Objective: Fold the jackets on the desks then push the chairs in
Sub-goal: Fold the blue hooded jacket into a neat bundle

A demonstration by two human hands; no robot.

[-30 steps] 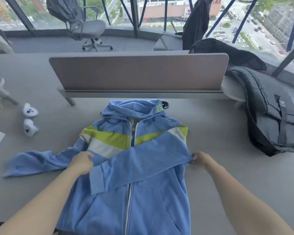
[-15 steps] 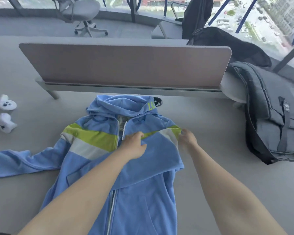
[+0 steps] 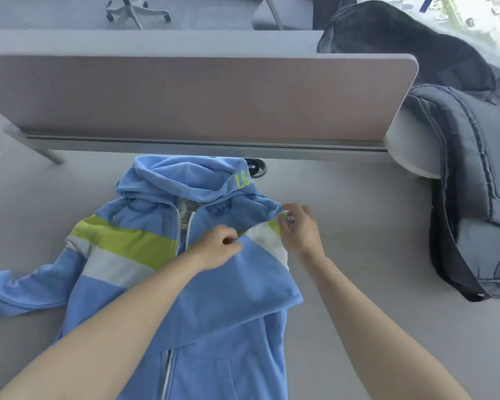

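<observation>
The light-blue zip hoodie with lime and white chest bands point(image 3: 228, 307) lies flat on the grey bench point(image 3: 358, 255), hood toward the divider, hem cut off by the lower edge, so its long axis runs away from the person. The left hand point(image 3: 218, 248) presses closed on the folded-over sleeve near the zipper; the right hand point(image 3: 299, 226) pinches the shoulder seam. Both hands sit higher on the chest than a second ago.

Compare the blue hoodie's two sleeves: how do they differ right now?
The hoodie's right sleeve is folded across the chest, under the left hand and right hand. The left sleeve lies stretched out flat on the desk, untouched. Both are the same light blue.
</observation>
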